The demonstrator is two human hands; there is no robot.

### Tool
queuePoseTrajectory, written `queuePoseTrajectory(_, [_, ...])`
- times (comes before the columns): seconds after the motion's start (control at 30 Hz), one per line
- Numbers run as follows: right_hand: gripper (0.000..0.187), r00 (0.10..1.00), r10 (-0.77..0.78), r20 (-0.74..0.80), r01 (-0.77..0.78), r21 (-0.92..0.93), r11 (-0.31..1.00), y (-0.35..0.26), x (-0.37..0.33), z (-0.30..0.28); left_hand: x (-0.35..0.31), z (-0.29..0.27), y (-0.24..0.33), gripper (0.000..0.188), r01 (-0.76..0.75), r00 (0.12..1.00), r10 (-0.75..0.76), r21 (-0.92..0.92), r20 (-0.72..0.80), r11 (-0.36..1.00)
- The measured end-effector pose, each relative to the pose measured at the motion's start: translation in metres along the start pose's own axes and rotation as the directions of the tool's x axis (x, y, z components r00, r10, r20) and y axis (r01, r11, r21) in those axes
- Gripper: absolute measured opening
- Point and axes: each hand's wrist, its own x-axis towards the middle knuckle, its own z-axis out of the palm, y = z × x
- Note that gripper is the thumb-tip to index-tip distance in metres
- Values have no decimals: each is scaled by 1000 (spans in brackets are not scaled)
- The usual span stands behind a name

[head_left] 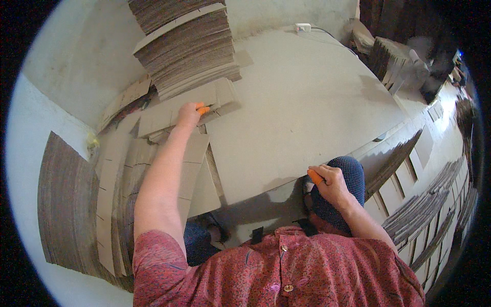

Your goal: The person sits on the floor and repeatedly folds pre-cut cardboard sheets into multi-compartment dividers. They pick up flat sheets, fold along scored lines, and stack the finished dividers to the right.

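My left hand [189, 114] reaches forward to a pale slotted cardboard strip [169, 108] on the low stack at the left. Two of its fingers wear orange covers and close on the strip near its slotted end. My right hand [333, 185] is curled beside my raised knee [341, 204], close to the near edge of the large pale board [296, 97]. An orange cover shows on one of its digits. The inside of that hand is hidden, so anything in it cannot be made out.
Tall cardboard stacks [192, 48] stand behind my left hand. More upright sheets [69, 204] line the left side. Slotted cardboard bundles [424, 199] lie at the right. A white power strip [303, 27] with a dark cord sits at the board's far edge, by the wall.
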Motion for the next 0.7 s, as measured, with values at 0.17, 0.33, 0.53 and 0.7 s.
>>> queuePoseTrajectory(0.17, [17,999,-38,-29,41,73,997,6,-2,-1,0,-22,1,29,-198,972,144,-319,-186,927])
queuePoseTrajectory(0.33, [38,953,287,99,-303,234,924,5,-7,-4,-100,17,116,31,-452,890,394,-326,-232,830])
queuePoseTrajectory(0.53, [32,833,463,302,-454,852,261,1,-8,26,-248,62,179,28,-665,735,669,-310,-109,680])
queuePoseTrajectory(0.7, [25,783,545,300,-481,848,223,7,-30,25,-298,75,166,34,-680,733,641,-220,-227,700])
